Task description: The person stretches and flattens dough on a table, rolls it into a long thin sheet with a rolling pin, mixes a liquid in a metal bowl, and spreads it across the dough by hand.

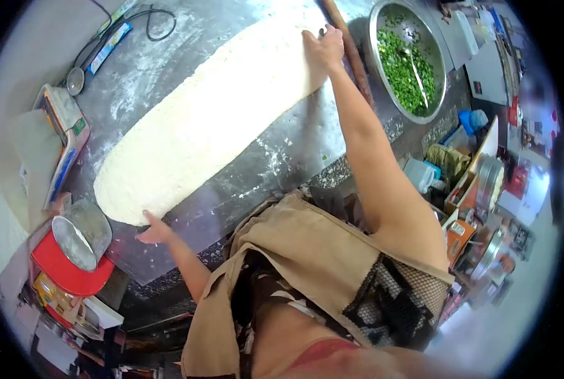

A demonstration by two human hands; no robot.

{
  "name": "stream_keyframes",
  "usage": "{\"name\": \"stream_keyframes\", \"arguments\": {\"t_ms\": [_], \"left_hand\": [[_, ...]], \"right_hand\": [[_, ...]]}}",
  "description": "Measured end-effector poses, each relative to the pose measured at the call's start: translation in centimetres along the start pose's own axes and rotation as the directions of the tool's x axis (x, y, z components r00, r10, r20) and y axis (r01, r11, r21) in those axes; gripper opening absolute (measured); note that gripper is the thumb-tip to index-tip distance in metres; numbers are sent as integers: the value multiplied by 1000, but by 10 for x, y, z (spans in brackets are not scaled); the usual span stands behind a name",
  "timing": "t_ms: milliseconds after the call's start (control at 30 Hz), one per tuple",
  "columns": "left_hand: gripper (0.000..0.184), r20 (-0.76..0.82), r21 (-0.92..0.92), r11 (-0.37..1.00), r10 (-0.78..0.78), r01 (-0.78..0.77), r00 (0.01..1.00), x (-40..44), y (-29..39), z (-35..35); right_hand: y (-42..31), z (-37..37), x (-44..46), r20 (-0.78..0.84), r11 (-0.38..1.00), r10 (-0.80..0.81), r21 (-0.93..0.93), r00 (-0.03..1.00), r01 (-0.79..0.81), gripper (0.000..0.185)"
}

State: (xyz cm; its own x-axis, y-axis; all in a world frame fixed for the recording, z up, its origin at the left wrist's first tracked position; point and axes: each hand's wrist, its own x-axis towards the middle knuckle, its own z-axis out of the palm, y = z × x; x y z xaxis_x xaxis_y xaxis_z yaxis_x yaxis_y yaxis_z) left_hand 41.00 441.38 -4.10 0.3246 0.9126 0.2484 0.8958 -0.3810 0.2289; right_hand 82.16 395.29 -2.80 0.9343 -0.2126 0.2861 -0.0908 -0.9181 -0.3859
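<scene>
Across the table [234,189], the dough [200,126] lies flattened long, bare of greens [400,69]!
Left hand [157,232] touches its near end, thumb parted from fingers; right hand [326,52] spreads toward the far end; greens sit in the bowl [373,47].

Food-prep kitchen, floured worktop [256,170] before both hands, bowl [433,104] of chopped greens beside right hand [326,49], scoop [83,235] near left hand [157,231]

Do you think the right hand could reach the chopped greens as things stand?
Likely yes: the right hand is near, with only the rolling pin between it and the open bowl of chopped greens.
</scene>
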Motion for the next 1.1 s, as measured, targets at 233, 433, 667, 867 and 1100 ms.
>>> {"name": "stream_keyframes", "arguments": {"t_ms": [233,433,667,867,1100], "left_hand": [[37,757,-558,136,-319,818,570,23,-14,4],[48,319,-622,592,-407,513,856,-15,-2,-6],[40,723,-518,230,-396,824,565,-28,-98,-50],[51,659,-657,-15,-498,754,564,51,-65,-29],[54,-34,-56,963,-265,263,964,55,-19,6]], "right_hand": [[-32,7,13,469,971,27,-223,883,89,53],[-18,-2,-7,360,928,-183,-243,915,282,45],[26,-14,30,345,917,-45,-358,938,176,41],[-13,30,13,-41,766,-628,-207,777,608,42],[-204,56,-151,280,485,-868,306,410,819,60]]}}
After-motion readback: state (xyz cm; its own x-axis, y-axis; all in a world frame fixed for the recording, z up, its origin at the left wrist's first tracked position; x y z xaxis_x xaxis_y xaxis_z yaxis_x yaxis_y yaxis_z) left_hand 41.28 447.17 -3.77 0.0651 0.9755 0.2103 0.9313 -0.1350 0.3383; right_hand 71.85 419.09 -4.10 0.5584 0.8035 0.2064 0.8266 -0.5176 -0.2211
